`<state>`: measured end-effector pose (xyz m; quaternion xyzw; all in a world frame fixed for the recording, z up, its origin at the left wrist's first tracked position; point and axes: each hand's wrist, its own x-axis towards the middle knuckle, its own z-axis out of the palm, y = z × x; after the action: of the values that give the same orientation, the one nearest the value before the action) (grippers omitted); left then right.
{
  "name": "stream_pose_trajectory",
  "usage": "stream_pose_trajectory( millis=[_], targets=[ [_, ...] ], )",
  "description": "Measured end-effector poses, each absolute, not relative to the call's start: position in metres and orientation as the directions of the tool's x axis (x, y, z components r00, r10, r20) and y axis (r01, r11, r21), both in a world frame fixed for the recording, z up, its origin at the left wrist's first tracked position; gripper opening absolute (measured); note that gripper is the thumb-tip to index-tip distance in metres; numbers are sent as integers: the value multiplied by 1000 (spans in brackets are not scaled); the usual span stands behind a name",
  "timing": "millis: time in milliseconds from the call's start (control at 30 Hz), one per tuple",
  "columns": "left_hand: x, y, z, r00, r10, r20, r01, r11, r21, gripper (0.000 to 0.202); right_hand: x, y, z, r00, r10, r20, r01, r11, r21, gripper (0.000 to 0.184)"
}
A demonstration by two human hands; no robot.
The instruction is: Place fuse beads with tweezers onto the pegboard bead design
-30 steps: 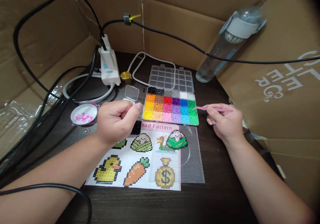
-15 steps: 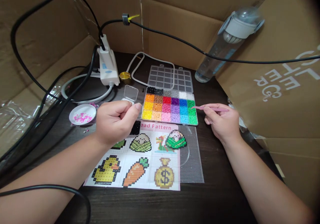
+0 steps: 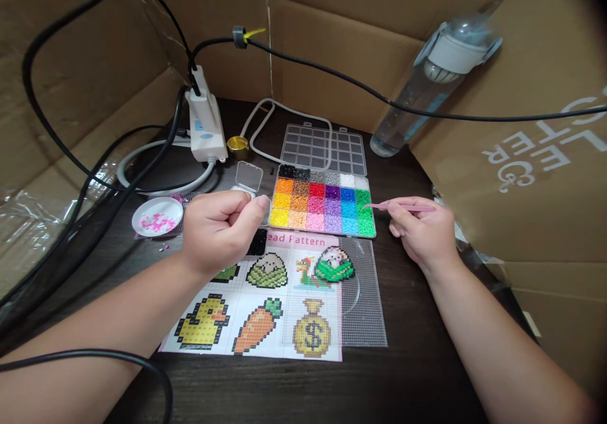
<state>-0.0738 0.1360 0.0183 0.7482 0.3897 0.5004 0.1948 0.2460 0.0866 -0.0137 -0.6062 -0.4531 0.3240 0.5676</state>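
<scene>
Pink tweezers (image 3: 403, 207) are held in my right hand (image 3: 422, 228), their tip over the green beads (image 3: 364, 217) in the right column of the bead box (image 3: 322, 234). My left hand (image 3: 220, 228) is closed in a fist over the pattern sheet's upper left; the inside of its fingers is hidden. Partly behind that fist are a black bead tray (image 3: 257, 242) and a small lidded clear case (image 3: 249, 176). A green and white bead figure (image 3: 334, 265) sits on the clear pegboard (image 3: 367, 310), which overlaps the pattern sheet (image 3: 256, 352).
A white dish (image 3: 176, 212) of pink beads stands at left, with a few loose beads near it. Behind are a gold cup (image 3: 237, 146), a power strip (image 3: 206, 127) and a water bottle (image 3: 417, 102). Cardboard walls (image 3: 332, 51) enclose the table; a black cable (image 3: 327, 67) crosses above.
The tweezers' tip has shifted slightly down and left over the green beads. My left hand has stayed nearly in place.
</scene>
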Motion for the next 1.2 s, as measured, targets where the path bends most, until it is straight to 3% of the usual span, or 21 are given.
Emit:
stream_pose_trajectory(
  millis=[567,967,1067,1200],
  targets=[
    [-73,136,18,182,788,588,382,-607,697,52,250,86,-16,358,922,149,254,57,-965,23],
    [-73,136,16,179,789,588,376,-607,700,52,243,85,-5,372,922,107,87,80,-993,17],
    [-73,136,17,173,796,580,386,-597,703,52,246,81,-3,267,958,103,44,94,-995,16],
    [-73,136,17,177,794,581,381,-600,704,53,245,71,1,-42,994,103,44,105,-994,7]
  ],
)
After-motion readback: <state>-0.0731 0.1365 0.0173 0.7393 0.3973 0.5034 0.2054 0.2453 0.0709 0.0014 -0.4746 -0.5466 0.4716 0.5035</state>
